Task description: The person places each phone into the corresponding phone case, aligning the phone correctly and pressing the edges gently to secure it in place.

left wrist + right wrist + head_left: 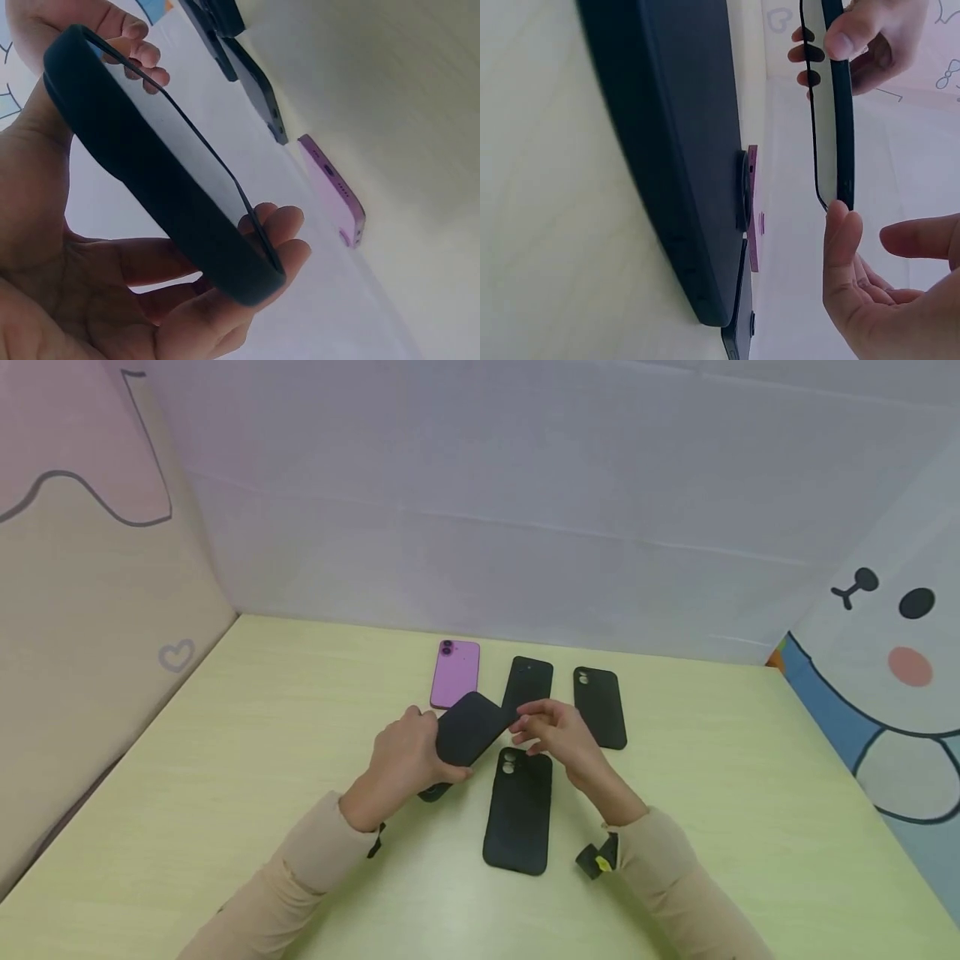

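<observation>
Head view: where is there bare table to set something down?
Bare table: left, between the left wall and pink phone; right, between the rightmost black case and right wall. Crowded: the middle, where the front black case, dark phone and held dark item cluster closely.

I grip a black, round-cornered, phone-shaped slab (470,732) with matte sides and one glossy, reflective face across its width in my left hand (407,749). It is raised and tilted, its far end angling toward my right hand (564,737), whose fingertips meet that end.
</observation>
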Motion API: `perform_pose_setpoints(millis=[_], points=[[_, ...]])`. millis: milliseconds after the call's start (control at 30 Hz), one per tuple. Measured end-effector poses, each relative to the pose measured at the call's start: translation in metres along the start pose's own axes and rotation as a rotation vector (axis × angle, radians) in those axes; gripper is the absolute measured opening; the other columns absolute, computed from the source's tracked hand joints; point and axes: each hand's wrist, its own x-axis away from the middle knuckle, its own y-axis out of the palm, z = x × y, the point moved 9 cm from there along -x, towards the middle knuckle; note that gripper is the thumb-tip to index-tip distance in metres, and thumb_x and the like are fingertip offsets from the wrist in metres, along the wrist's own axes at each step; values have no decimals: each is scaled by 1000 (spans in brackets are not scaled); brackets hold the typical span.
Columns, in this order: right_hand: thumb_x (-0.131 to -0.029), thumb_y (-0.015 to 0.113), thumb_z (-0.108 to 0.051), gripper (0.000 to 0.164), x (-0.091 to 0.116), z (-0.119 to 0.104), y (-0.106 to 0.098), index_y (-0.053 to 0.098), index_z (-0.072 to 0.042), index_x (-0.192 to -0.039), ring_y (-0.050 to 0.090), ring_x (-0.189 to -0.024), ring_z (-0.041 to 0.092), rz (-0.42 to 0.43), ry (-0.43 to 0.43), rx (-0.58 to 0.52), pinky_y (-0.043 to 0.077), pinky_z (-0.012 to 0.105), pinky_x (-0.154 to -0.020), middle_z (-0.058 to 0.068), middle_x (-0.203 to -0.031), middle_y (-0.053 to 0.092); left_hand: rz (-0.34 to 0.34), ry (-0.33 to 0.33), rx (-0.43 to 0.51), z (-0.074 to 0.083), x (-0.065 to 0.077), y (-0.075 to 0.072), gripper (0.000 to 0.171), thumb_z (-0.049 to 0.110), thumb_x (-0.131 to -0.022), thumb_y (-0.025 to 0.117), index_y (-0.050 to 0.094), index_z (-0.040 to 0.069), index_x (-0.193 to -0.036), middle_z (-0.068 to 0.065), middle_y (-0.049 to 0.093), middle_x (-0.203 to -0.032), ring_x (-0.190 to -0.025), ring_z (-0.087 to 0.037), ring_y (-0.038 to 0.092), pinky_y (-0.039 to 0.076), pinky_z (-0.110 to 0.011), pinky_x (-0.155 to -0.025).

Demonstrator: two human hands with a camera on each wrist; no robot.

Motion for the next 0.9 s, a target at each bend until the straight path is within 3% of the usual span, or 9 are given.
perform_pose_setpoints(millis=[267,433,600,733,900], points=[[-92,46,-5,29,-5,2,-10,50,7,-118,63,-93,30,70,-5,75,52,31,-70,24,-106,61,-7,-28,-3,-12,1,7,63,49,-56,82,57,0,-85,-10,46,-78,-59,-22,48,40,-29,-49],[-92,47,-7,29,-13,0,-17,51,8,-116,60,-95,32,112,-38,176,52,35,-73,24,-107,59,-15,-38,6,-18,2,12,58,48,-56,82,56,1,-79,-9,44,-76,-57,-22,47,38,-29,-48],[-91,51,-11,29,-22,0,-23,52,5,-115,61,-95,31,133,-52,304,52,33,-73,21,-106,58,-22,-53,16,-23,2,16,56,46,-56,83,54,2,-75,-9,43,-75,-57,-23,46,37,-30,-47],[-91,52,-15,29,-30,2,-25,52,2,-115,58,-100,31,141,-53,437,49,38,-78,18,-110,57,-23,-62,5,-25,2,19,57,47,-56,83,55,2,-77,-9,44,-75,-57,-23,46,38,-30,-47],[-90,54,-16,33,-39,-1,-23,50,7,-114,54,-98,35,130,-92,594,45,45,-83,23,-109,55,-28,-70,-9,-26,3,23,57,47,-56,83,56,2,-77,-9,44,-76,-58,-23,46,38,-31,-47]])
